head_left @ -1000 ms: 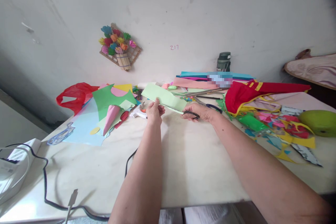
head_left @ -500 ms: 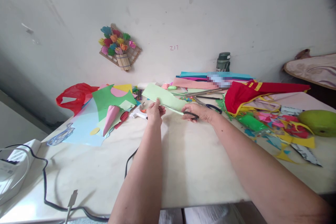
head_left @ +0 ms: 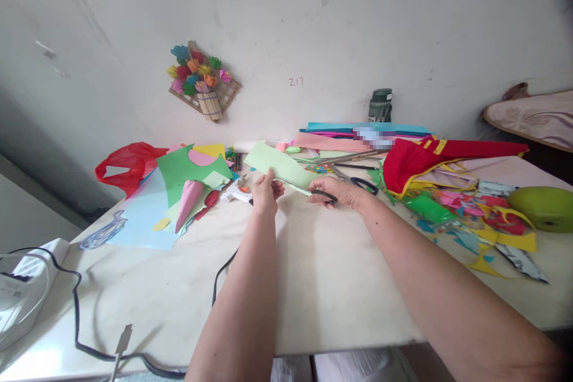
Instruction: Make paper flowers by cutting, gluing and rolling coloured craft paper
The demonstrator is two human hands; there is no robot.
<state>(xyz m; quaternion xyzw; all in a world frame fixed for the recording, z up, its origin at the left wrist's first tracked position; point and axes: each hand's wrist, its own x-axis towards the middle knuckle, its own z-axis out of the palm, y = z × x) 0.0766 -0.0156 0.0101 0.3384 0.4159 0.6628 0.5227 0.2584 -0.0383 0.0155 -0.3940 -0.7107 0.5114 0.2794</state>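
Note:
A pale green sheet of paper (head_left: 282,165) is pinched at its near edge by my left hand (head_left: 267,189), thumb on top. My right hand (head_left: 333,191) is closed on a pair of black-handled scissors (head_left: 324,195) at the paper's right end. The paper and my fingers hide most of the blades. Just left of my left hand lies a white glue gun (head_left: 236,192). A second pair of scissors (head_left: 363,184) with dark handles rests on the table beyond my right wrist.
Coloured paper sheets (head_left: 147,209), a pink paper cone (head_left: 186,204) and a red plastic bag (head_left: 128,164) lie left. On the right are a red apron-like cloth (head_left: 409,161), paper scraps (head_left: 486,230) and a green fruit (head_left: 546,209). A black cable (head_left: 77,304) crosses the front left.
Both hands stay nearly in place. The paper's right end and the scissors have shifted very slightly to the left, toward my left hand.

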